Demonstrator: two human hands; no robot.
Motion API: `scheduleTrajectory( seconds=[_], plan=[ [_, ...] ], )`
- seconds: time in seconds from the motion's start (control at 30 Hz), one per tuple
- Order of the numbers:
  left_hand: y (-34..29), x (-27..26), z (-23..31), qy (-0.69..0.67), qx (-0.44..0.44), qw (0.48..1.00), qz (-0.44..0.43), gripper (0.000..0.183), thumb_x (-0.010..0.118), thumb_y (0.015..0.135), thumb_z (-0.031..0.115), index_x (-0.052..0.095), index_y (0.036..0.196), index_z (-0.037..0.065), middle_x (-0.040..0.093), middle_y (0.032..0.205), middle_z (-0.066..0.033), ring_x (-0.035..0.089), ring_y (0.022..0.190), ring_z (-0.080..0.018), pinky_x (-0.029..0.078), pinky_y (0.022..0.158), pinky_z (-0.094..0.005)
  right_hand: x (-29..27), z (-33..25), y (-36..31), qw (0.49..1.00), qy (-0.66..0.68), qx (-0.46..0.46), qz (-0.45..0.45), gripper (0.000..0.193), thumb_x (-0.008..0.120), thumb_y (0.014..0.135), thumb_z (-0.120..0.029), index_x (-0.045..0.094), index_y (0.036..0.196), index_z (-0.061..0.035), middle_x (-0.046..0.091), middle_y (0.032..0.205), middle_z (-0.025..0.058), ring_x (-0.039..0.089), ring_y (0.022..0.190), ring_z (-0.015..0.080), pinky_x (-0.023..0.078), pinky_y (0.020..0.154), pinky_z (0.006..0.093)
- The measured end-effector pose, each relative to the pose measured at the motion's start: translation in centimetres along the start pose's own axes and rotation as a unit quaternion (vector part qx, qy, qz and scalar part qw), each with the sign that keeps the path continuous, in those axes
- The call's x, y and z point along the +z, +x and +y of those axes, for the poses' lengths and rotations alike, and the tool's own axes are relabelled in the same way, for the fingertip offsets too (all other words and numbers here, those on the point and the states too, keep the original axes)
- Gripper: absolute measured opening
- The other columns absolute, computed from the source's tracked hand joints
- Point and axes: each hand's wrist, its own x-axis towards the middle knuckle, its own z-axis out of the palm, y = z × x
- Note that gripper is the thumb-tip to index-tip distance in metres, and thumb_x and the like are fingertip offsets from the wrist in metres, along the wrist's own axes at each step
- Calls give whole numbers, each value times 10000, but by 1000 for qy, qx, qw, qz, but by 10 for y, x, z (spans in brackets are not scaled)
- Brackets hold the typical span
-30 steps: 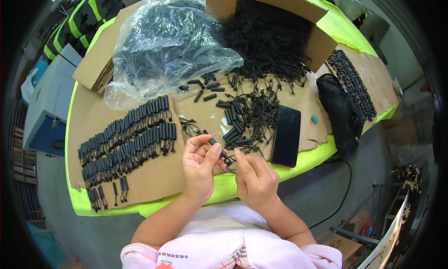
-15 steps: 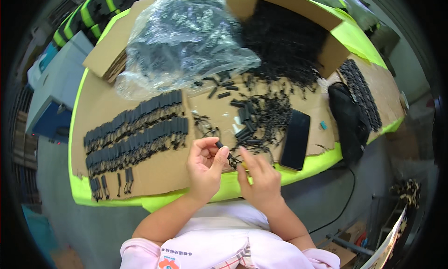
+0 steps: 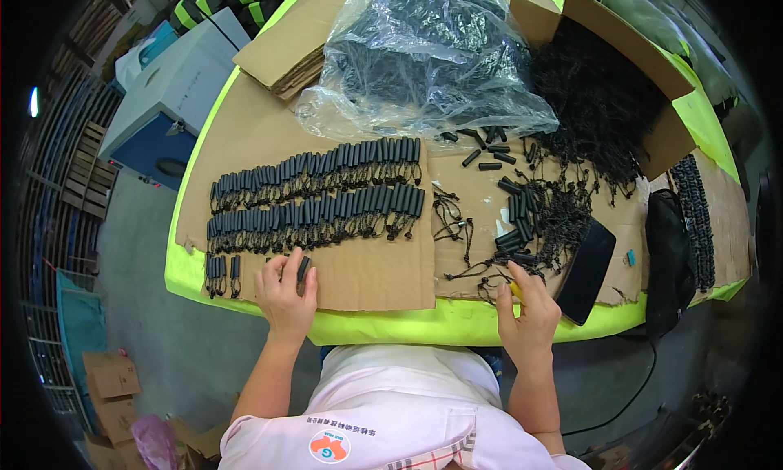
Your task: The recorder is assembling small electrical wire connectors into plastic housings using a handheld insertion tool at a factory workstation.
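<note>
My left hand (image 3: 285,300) is low over the cardboard at the left, fingers closed around a short black tube (image 3: 303,268) with a cord, part of it hidden by the fingers. It is just right of a short row of finished black tubes with cord loops (image 3: 235,274). Above lie two long rows of the same tubes (image 3: 318,213). My right hand (image 3: 530,317) is by the board's front edge, thumb and forefinger around a small yellow thing (image 3: 515,290), mostly hidden. Loose black cords (image 3: 483,276) lie beside those fingertips.
Loose black tubes (image 3: 522,213) and a tangle of knotted cords (image 3: 567,225) are spread right of centre. A phone (image 3: 587,273) and a black pouch (image 3: 669,262) lie further right. A clear plastic bag (image 3: 424,70) and an open carton of cords (image 3: 685,115) stand behind.
My left hand has moved left with the tube, from in front of me to the short row. My right hand has parted from it, beside the loose cords. The whole view has shifted.
</note>
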Motion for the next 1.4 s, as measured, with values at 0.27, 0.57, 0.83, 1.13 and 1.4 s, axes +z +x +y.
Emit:
scheduleTrajectory(
  seconds=[0.27,0.57,0.83,1.13,1.4],
  plan=[
    [-11,-1,-27,-14,-62,998,5,219,645,711,132,568,894,39,517,952,-118,472,871,-299,388,765,-396,1,-4,-1,1000,-1,20,-10,289,622,729,-39,583,1015,-22,542,672,86,534,554,231,416,486,330],
    [-18,1,-52,-40,-103,992,60,151,612,719,42,522,836,12,509,915,-131,487,857,-305,401,744,-393,2,-1,-1,1000,-1,23,-14,277,621,738,-46,586,1011,-26,534,670,84,534,551,230,418,487,327],
    [-15,-6,-45,-11,-91,995,31,131,627,723,54,536,810,16,534,875,-112,502,850,-290,405,743,-372,3,2,-2,1000,-3,28,-13,269,620,739,-48,590,1007,-29,535,669,85,533,545,232,417,486,326],
    [-16,-5,-53,-61,-105,992,20,119,622,725,43,534,799,14,544,887,-119,500,851,-295,403,744,-375,5,1,-1,1000,3,28,-13,263,619,736,-40,590,998,-27,533,668,89,533,552,236,416,489,328],
    [-21,-5,-76,-31,-95,993,58,124,618,727,28,519,799,4,539,868,-125,500,819,-300,403,726,-380,6,3,-2,1000,-2,26,-16,261,619,738,-42,590,997,-26,532,665,93,533,558,240,416,491,331]
  ],
)
